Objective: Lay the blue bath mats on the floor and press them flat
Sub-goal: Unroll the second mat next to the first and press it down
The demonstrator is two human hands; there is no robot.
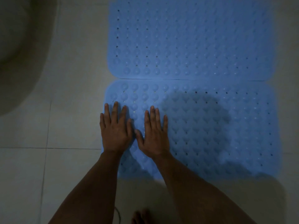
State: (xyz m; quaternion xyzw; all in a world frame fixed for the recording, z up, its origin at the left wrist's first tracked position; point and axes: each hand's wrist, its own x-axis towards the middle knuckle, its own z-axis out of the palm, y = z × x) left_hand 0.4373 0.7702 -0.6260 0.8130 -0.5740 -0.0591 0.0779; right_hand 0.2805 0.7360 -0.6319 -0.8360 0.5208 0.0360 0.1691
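Left hand [115,126] and right hand [153,131] flat, fingers straight, pressing near mat [210,135] at its left edge; pressing step underway; next likely work rightward, then far mat [194,42].

Dim light falls on a pale tiled floor [72,88], with a curved shape [19,46], perhaps a basin, at left.

The far mat [191,39] runs off the top edge of the frame. The near mat [210,130] is partly covered at its left end by both hands, and its lower edge blurs into shadow. A dim curved shape [19,54] at upper left is cut off and unidentifiable. A foot [140,217] is cropped at the bottom edge.
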